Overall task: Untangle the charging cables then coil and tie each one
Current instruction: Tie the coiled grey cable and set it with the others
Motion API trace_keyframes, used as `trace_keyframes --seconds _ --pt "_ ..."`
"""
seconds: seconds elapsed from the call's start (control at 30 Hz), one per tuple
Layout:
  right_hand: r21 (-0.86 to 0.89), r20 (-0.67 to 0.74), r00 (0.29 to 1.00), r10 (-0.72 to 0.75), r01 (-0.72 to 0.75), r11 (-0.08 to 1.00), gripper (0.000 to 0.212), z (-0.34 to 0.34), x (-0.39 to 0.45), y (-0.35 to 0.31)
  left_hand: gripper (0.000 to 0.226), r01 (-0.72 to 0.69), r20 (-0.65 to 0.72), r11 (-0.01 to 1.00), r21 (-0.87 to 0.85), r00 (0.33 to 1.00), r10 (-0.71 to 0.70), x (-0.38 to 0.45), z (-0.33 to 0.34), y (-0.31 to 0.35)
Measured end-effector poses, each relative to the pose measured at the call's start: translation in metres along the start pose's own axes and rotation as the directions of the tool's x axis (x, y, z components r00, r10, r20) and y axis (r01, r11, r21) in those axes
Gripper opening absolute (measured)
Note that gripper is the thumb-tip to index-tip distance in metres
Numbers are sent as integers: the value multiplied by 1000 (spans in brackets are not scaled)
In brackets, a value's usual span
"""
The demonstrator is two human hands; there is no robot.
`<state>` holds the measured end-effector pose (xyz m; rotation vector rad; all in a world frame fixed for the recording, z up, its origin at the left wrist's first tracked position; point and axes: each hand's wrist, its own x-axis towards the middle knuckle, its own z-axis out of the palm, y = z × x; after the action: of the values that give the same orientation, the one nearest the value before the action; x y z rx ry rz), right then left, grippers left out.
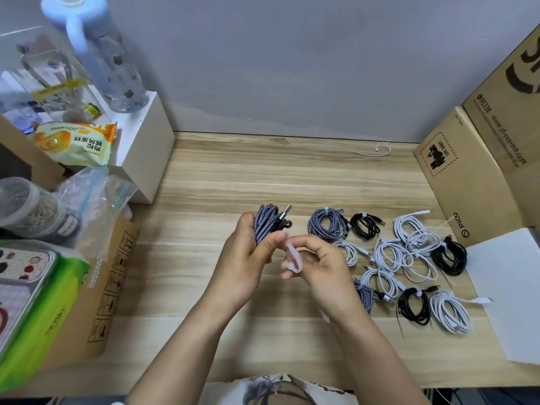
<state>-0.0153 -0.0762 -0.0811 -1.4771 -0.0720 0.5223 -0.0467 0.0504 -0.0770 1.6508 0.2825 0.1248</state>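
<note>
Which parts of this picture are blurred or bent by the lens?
Head view: the bottle at top left is smeared and stretched; the box at right leans with wide-angle curving; the hands and the coil are fairly sharp; light is soft, shadows faint.

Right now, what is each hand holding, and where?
The left hand grips the coiled braided cable around its lower bundle; the right hand pinches a white tie near its middle.

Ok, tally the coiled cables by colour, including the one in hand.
Blue-grey braided cables: 3, one of them in the left hand
Black cables: 3
White cables: about 6; the coils overlap, so this count is uncertain
Total: about 12
</note>
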Motion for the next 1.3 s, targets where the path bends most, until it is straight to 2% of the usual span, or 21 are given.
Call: trace_keyframes --seconds 0.1,0.2,0.27,0.33,0.4,0.5,0.6,0.67,0.77,0.9,1.0,1.07,1.2,1.3 --pt "29 -16 999 48 -48 998 38 -1 -2 -4 24 1 -11 997 -72 1000 -2 2 -3 5" --pt "48 -21 997 81 -80 996 43 3 -3 -7 26 65 25 957 -281 998 -61 4 -5 8" --pt "87 -26 996 84 -82 993 38 4 -4 -10 37 107 106 871 -480 992 -64 6 -8 6" --pt "143 -12 998 70 -67 987 26 4 -5 -15 57 158 166 737 -657 984 -63 8 -12 5" --pt "160 -6 999 52 -51 986 17 5 -7 -19 64 167 167 680 -714 984 -66 11 -15 2" --pt "169 14 1000 26 -28 985 6 6 -11 -27 63 131 122 728 -673 990 -65 11 -16 2" --pt "231 -15 999 36 -32 972 22 8 -12 -30 44 91 34 861 -501 996 -85 8 -12 2" --pt "272 -70 997 43 -23 962 30 10 -13 -32 40 86 18 907 -413 996 -87 4 -9 2" --pt "289 -137 990 39 3 957 30 12 -12 -32 43 107 56 887 -448 994 -92 2 -7 4" --pt "145 -94 996 3 11 989 50 13 -14 -30 44 130 132 878 -460 988 -77 -1 -4 5" --pt "103 -37 999 23 -20 994 43 14 -13 -26 51 106 154 903 -415 987 -45 -4 -2 7" --pt "69 18 998 59 -60 996 38 14 -12 -21 48 84 145 919 -385 989 -29 -4 -1 7" --pt "48 65 997 50 -53 997 23 8 -11 -14 43 24 54 958 -286 999 -9 -1 -6 5" --pt "53 53 998 23 -26 998 28 7 -10 -14 41 43 24 950 -308 999 -38 -1 -10 6"
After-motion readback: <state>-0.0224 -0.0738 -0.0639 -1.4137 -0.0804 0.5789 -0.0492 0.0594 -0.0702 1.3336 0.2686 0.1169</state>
